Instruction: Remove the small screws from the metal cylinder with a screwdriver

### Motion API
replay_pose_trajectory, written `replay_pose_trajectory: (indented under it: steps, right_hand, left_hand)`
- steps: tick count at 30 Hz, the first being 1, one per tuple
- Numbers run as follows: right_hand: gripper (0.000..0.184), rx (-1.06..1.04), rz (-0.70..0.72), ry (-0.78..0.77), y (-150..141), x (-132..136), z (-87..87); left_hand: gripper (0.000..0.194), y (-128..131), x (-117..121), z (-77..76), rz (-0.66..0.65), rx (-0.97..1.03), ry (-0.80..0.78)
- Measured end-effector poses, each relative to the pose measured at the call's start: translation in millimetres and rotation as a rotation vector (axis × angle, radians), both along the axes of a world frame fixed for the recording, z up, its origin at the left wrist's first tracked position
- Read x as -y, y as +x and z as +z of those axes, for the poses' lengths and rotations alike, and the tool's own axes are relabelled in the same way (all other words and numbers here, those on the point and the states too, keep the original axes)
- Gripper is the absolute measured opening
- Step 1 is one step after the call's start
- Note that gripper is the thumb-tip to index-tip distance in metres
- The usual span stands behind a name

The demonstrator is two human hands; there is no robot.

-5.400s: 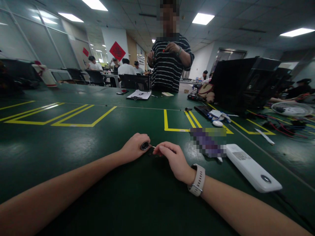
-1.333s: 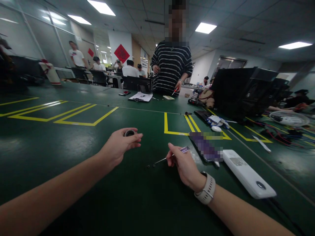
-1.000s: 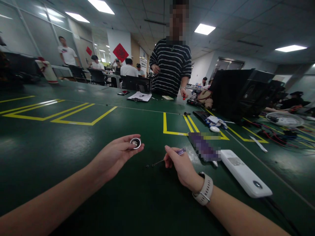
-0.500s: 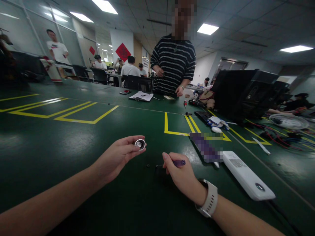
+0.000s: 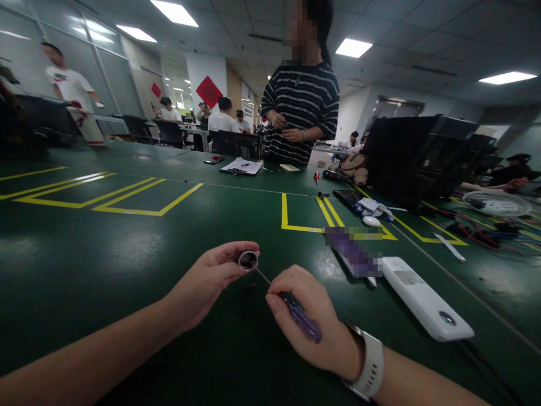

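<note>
My left hand (image 5: pixel 213 276) pinches a small round cup-shaped part (image 5: pixel 247 260) with a white rim, its dark hollow side turned toward me. In my right hand (image 5: pixel 302 316) is a screwdriver (image 5: pixel 303 320) with a clear purple handle, gripped by thumb and fingers. The thin shaft points up and left, and its tip is at the right edge of the round part's opening; whether it touches anything inside I cannot tell. On the green table just below the part lies a tiny dark piece (image 5: pixel 254 285), perhaps a nut or screw.
Right of my hands lie a phone-like purple slab (image 5: pixel 353 254) and a white power bank (image 5: pixel 426 299) with a cable. Farther off are a glove (image 5: pixel 374 208), a clipboard (image 5: pixel 242 166) and black equipment (image 5: pixel 418 158). A person in a striped shirt (image 5: pixel 300 107) stands across the table.
My right hand has lifted the screwdriver from the tabletop, turning its tip up to the round part. My left hand has shifted slightly right and tilted the part. The person opposite has brought both hands together.
</note>
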State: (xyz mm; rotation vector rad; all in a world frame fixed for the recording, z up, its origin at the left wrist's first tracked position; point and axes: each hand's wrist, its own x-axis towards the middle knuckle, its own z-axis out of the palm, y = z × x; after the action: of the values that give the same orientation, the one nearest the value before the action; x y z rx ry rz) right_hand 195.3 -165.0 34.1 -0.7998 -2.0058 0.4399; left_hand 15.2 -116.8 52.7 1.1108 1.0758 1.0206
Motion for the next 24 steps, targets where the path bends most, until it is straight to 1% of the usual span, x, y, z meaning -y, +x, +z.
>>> replay_pose_trajectory:
  steps: [6,10,15,20,24]
  right_hand:
    - [0.010,0.065,0.051,0.010,-2.8,-1.1,1.0]
    - [0.010,0.086,0.070,0.038,-4.8,-0.6,0.7]
    - [0.011,0.111,0.074,0.050,-6.7,1.0,1.7]
    - [0.012,0.135,0.086,0.046,-7.5,1.8,2.7]
    - [0.010,0.127,0.072,0.056,-8.2,2.8,2.7]
  left_hand:
    - [0.034,1.4,5.6,1.5,-0.038,-0.035,0.037]
    - [0.032,1.5,8.8,1.5,-0.038,-0.027,0.072]
    - [0.026,3.3,8.7,-2.6,-0.005,-0.031,0.112]
    - [0.016,7.8,8.3,-1.9,0.043,-0.045,0.123]
    - [0.014,9.0,7.7,-2.6,0.056,-0.042,0.118]
